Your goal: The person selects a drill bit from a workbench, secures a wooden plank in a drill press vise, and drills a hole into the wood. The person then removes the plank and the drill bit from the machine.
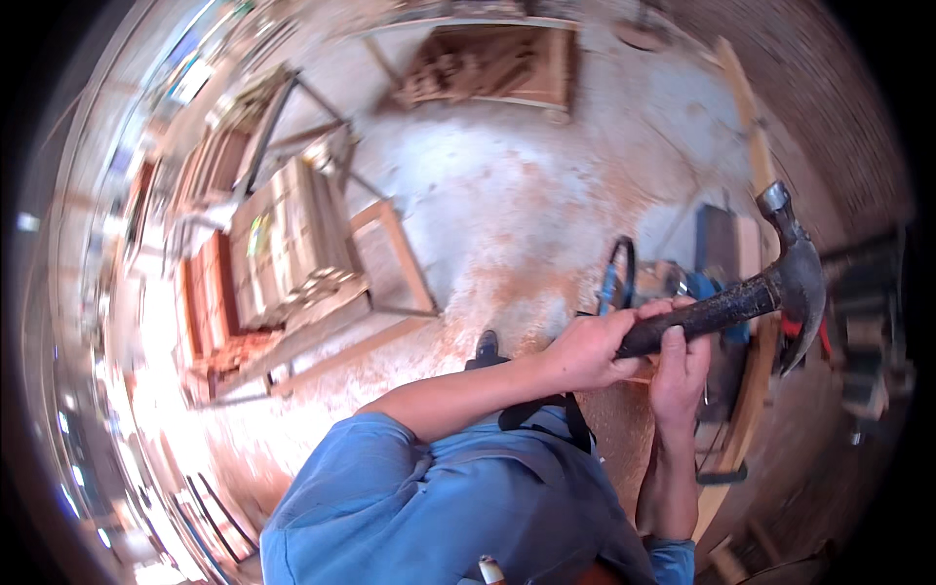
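In the head view, both of the person's hands grip 1 claw hammer (751, 292), which is raised to the right of the picture above the workshop floor. The left hand (585, 349) is wrapped tight round the lower end of the dark handle, its fingers curled over the top. The right hand (680, 366) comes up from below and clasps the handle just beside the left, fingers closed round it and touching the left hand. The hammer's steel head (795, 278) points up and to the right, the striking face uppermost and the curved claw turned down. Both forearms are bare, coming out of short blue sleeves (390, 487).

Just behind the hands lie a blue-handled tool (614, 278) and a wooden plank (756, 390) running along the right. The sawdust-strewn floor (507, 224) spreads beyond, with a stack of wooden boards (288, 244) on a frame well to the left.
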A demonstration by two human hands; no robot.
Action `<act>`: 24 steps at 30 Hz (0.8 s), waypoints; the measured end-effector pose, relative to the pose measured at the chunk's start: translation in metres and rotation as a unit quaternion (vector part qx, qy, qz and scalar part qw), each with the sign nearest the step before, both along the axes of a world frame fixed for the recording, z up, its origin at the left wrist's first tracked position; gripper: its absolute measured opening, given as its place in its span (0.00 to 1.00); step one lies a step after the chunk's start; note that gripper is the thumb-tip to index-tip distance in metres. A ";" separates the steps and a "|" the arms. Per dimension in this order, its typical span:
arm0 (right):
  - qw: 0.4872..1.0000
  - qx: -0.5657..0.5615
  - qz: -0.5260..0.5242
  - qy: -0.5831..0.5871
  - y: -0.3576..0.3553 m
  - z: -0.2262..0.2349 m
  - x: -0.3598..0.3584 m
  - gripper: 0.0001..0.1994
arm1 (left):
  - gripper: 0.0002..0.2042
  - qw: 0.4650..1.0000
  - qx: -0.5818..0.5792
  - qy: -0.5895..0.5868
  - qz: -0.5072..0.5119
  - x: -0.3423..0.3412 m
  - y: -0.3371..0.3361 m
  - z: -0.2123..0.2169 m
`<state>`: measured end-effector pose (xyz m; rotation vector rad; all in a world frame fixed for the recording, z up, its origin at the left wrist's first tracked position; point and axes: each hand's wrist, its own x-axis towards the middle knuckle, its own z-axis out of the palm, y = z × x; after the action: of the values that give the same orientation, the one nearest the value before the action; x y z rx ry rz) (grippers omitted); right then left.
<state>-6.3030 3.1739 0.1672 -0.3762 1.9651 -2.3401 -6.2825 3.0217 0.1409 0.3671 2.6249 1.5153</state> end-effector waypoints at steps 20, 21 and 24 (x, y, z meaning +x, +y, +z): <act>0.912 0.364 -0.021 -0.189 -0.096 -0.114 0.029 0.15 | 0.24 0.771 -0.206 -0.269 0.539 0.248 -0.503 -0.027; 0.912 0.362 -0.029 -0.188 -0.080 -0.124 0.032 0.15 | 0.24 0.849 -0.036 -0.168 0.499 0.302 -0.539 -0.061; 0.910 0.318 -0.102 -0.245 -0.043 -0.117 0.040 0.15 | 0.23 0.798 -0.221 -0.189 0.527 0.259 -0.516 -0.051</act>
<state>-6.2631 3.1312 0.0506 0.4309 2.3807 -1.5023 -6.0233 2.5062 0.0898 -1.4819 2.7362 0.8122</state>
